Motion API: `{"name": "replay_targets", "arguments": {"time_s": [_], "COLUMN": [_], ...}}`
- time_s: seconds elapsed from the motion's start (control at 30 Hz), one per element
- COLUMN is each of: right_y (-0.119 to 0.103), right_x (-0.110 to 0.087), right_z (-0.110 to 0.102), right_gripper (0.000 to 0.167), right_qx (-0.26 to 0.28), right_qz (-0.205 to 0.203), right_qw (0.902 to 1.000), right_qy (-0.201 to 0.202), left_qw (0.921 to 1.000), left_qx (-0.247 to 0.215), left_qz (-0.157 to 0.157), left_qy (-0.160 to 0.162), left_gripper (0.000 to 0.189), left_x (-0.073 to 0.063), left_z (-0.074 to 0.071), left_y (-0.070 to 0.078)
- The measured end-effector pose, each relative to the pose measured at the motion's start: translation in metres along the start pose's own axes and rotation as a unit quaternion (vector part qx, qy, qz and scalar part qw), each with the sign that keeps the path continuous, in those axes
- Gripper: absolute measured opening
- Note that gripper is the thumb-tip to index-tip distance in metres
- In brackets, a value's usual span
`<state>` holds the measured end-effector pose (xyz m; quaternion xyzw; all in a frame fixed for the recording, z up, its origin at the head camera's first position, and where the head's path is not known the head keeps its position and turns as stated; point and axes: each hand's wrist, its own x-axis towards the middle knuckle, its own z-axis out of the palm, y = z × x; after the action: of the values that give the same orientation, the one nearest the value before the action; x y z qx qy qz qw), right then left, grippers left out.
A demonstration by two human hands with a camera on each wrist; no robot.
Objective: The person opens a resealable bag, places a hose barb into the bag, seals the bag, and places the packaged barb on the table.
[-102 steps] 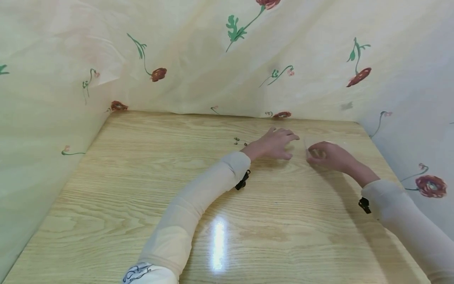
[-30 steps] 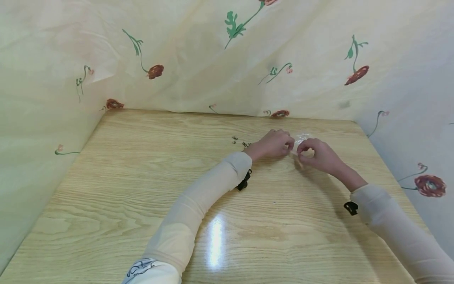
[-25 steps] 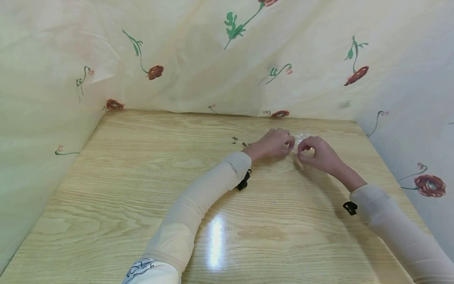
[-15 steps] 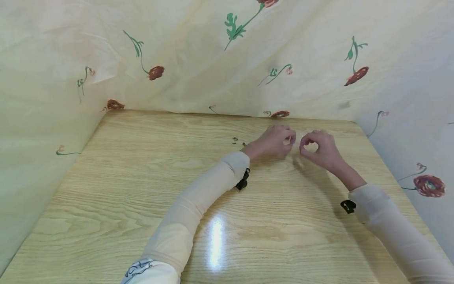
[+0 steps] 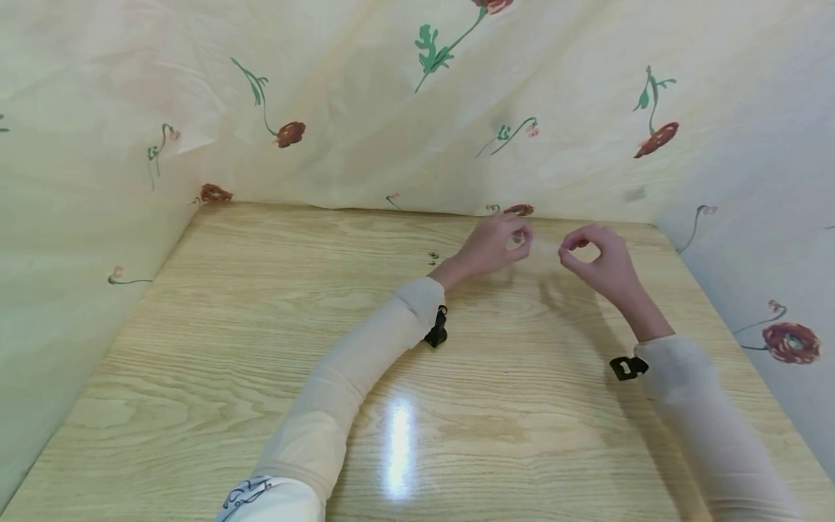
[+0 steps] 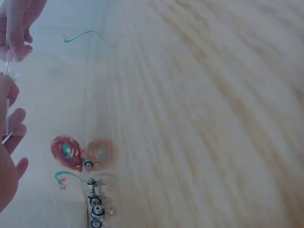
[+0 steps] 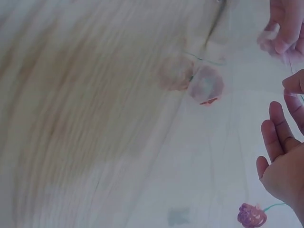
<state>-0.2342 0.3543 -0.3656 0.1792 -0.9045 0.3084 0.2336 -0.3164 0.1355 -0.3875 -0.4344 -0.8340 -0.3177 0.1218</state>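
Note:
In the head view, my left hand (image 5: 488, 245) and right hand (image 5: 605, 267) face each other above the far right of the table, each with thumb and index finger brought together. Between them stretches a thin clear plastic piece, apparently a small bag (image 5: 545, 251), pinched at both sides and raised off the wood. It is nearly see-through, so its contents cannot be told. Several small metal parts (image 5: 433, 258) lie behind my left wrist. Up close in the left wrist view these metal parts (image 6: 97, 209) look like little screws with dark rings or washers, standing in a row.
A wood-grain table (image 5: 261, 341) fills the lower scene. Flower-printed cloth (image 5: 365, 130) hangs along its back and both sides. Black wrist straps (image 5: 435, 328) sit at the sleeve cuffs, and a light reflection shines near the front.
Both hands came together on the clear plastic, my left fingers closing to pinch it. Since then they have lifted it off the table and moved slightly apart.

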Motion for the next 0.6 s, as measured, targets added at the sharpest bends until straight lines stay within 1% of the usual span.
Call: {"name": "replay_targets", "arguments": {"time_s": [0.17,0.3,0.37,0.43,0.47,0.6], "right_y": [-0.002,-0.006,-0.009,-0.013,-0.015,-0.025], "right_x": [0.005,0.009,0.011,0.013,0.014,0.017], "right_z": [-0.004,-0.006,-0.007,-0.008,-0.009,-0.013], "right_gripper": [0.004,0.008,0.004,0.003,0.005,0.010], "right_qx": [0.027,0.046,0.051,0.056,0.057,0.060], "right_qz": [0.052,0.062,0.064,0.074,0.078,0.099], "right_qw": [0.9983,0.9970,0.9966,0.9956,0.9951,0.9922], "right_qy": [0.001,0.001,-0.004,-0.015,-0.021,-0.045], "left_qw": [0.9983,0.9929,0.9880,0.9820,0.9781,0.9608], "left_qx": [-0.044,-0.100,-0.136,-0.171,-0.191,-0.258], "left_qz": [-0.003,-0.018,-0.029,-0.047,-0.052,-0.090], "left_qy": [0.037,0.062,0.067,0.064,0.064,0.044], "left_gripper": [0.016,0.014,0.013,0.014,0.014,0.014], "left_x": [-0.002,-0.004,-0.006,-0.008,-0.009,-0.012], "left_z": [-0.009,-0.016,-0.020,-0.026,-0.029,-0.039], "left_y": [-0.001,-0.001,0.001,0.004,0.006,0.010]}}
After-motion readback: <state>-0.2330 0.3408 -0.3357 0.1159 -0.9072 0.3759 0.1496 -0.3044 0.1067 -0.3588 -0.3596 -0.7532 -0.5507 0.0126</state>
